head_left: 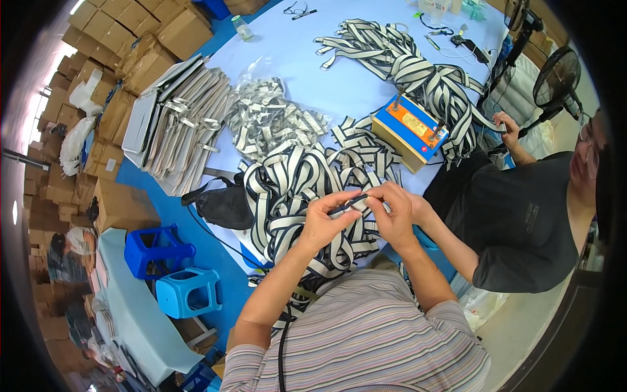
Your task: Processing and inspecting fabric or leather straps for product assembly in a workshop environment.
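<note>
Between the left grip (320, 224) and the right grip (396, 212), a dark strip (346, 205) is pinched by the fingertips of both. Under them, a heap of striped straps (297, 175) spreads over the desk (297, 68); beyond the right grip stands a blue-topped box (410, 130). Should either pinch loosen, the narrow strip could slip down and get lost in the heap, its darkness blending with the straps' edges.

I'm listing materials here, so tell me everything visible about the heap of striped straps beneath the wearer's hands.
The heap of striped straps looks like woven webbing, off-white with dark edges. It lies on the pale blue table in tangled, overlapping loops. A black bag lies close at its left. The left hand and right hand partly hide it; whether they touch it is unclear.
</note>
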The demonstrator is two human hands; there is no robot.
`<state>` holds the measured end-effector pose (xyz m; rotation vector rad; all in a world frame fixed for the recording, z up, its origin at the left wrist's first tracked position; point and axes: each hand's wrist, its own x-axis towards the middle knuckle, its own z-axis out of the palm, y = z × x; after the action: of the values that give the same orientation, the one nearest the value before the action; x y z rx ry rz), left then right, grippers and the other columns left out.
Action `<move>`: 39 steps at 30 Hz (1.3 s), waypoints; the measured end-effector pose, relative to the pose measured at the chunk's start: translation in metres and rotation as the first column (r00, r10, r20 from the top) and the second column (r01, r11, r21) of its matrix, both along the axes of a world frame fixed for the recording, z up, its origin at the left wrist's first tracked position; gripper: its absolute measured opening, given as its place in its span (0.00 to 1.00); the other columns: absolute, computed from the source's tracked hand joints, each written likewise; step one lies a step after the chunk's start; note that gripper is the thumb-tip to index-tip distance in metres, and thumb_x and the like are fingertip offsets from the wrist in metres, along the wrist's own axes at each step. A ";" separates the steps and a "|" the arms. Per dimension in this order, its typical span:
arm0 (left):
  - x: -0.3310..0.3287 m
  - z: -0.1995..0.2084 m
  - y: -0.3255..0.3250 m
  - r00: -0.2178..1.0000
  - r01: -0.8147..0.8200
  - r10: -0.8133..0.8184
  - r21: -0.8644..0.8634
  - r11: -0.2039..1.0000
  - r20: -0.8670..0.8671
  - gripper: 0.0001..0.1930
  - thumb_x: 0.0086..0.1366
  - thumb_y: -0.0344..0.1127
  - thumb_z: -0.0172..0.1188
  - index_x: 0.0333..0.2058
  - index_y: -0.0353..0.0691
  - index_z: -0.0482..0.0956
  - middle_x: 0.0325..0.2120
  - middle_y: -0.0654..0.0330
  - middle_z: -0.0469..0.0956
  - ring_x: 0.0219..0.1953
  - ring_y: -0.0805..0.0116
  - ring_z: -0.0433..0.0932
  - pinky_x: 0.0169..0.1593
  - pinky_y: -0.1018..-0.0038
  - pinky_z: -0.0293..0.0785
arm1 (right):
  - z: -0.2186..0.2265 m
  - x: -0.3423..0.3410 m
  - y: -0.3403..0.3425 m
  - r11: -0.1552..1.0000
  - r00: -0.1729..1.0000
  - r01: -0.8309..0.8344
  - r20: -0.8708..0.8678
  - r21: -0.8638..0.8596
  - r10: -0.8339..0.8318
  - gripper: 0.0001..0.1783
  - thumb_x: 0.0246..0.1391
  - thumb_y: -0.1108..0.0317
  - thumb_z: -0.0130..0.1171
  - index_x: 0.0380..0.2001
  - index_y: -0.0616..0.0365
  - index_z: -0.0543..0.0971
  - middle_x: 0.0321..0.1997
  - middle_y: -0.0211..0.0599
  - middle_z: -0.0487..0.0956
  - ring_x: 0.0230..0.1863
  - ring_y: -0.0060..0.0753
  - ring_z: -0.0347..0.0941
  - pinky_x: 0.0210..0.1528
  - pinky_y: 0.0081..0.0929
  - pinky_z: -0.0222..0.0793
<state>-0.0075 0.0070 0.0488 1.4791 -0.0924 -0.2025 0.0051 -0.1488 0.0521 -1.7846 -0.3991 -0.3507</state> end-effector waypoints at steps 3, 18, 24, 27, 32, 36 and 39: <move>0.000 0.003 0.002 1.000 0.013 -0.013 0.018 1.000 0.022 0.14 0.48 0.22 0.59 0.37 0.35 0.75 0.28 0.64 0.75 0.31 0.80 0.72 0.36 0.85 0.67 | 0.000 -0.003 0.001 1.000 1.000 -0.007 0.002 -0.002 0.007 0.03 0.40 0.77 0.55 0.24 0.64 0.74 0.21 0.36 0.71 0.20 0.28 0.66 0.21 0.19 0.60; -0.007 0.009 -0.006 0.998 0.037 -0.047 -0.180 0.983 -0.052 0.07 0.51 0.23 0.58 0.31 0.36 0.73 0.24 0.68 0.72 0.25 0.85 0.67 0.28 0.88 0.62 | 0.018 -0.012 -0.005 0.999 0.991 -0.003 0.134 -0.053 0.010 0.06 0.39 0.77 0.57 0.25 0.61 0.74 0.19 0.36 0.69 0.19 0.30 0.65 0.19 0.22 0.58; -0.008 0.012 -0.014 0.997 0.030 -0.038 -0.115 0.993 -0.069 0.05 0.52 0.23 0.56 0.29 0.36 0.71 0.22 0.69 0.71 0.23 0.87 0.64 0.25 0.90 0.58 | 0.019 -0.011 -0.012 0.999 0.997 -0.053 0.049 0.010 0.052 0.06 0.40 0.75 0.57 0.27 0.62 0.75 0.20 0.36 0.71 0.18 0.27 0.66 0.19 0.19 0.61; -0.006 0.001 -0.013 0.997 -0.010 -0.001 -0.132 0.991 -0.082 0.04 0.53 0.23 0.54 0.29 0.36 0.70 0.24 0.69 0.71 0.24 0.87 0.64 0.26 0.90 0.59 | 0.027 -0.013 -0.014 0.996 0.993 -0.081 -0.078 0.047 0.084 0.08 0.39 0.75 0.57 0.28 0.62 0.76 0.22 0.36 0.73 0.21 0.26 0.67 0.24 0.19 0.62; -0.002 0.003 -0.017 0.993 -0.002 -0.018 -0.159 0.987 -0.120 0.05 0.52 0.22 0.54 0.29 0.36 0.70 0.25 0.69 0.71 0.27 0.86 0.66 0.31 0.89 0.63 | 0.026 -0.012 -0.020 0.993 0.985 -0.092 -0.142 0.073 0.102 0.09 0.38 0.76 0.57 0.28 0.62 0.76 0.23 0.35 0.73 0.22 0.23 0.67 0.24 0.17 0.62; 0.003 0.011 -0.026 0.992 0.000 -0.024 -0.195 0.981 -0.120 0.05 0.52 0.22 0.54 0.30 0.35 0.71 0.25 0.68 0.72 0.28 0.86 0.67 0.32 0.89 0.63 | 0.023 -0.008 -0.024 0.995 0.992 -0.057 -0.108 0.082 0.066 0.07 0.41 0.76 0.56 0.28 0.63 0.76 0.21 0.34 0.72 0.19 0.21 0.66 0.21 0.16 0.62; 0.012 0.011 -0.032 0.993 0.024 -0.046 -0.193 0.981 -0.112 0.05 0.53 0.22 0.54 0.30 0.35 0.71 0.25 0.68 0.72 0.28 0.85 0.67 0.32 0.89 0.63 | 0.022 -0.002 -0.029 0.992 0.993 -0.007 -0.115 0.124 0.021 0.06 0.41 0.76 0.56 0.27 0.63 0.76 0.21 0.34 0.71 0.19 0.21 0.66 0.22 0.15 0.62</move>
<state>0.0047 -0.0252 0.0597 1.2716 -0.0428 -0.2999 0.0035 -0.1781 0.0743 -1.6717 -0.3010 -0.2547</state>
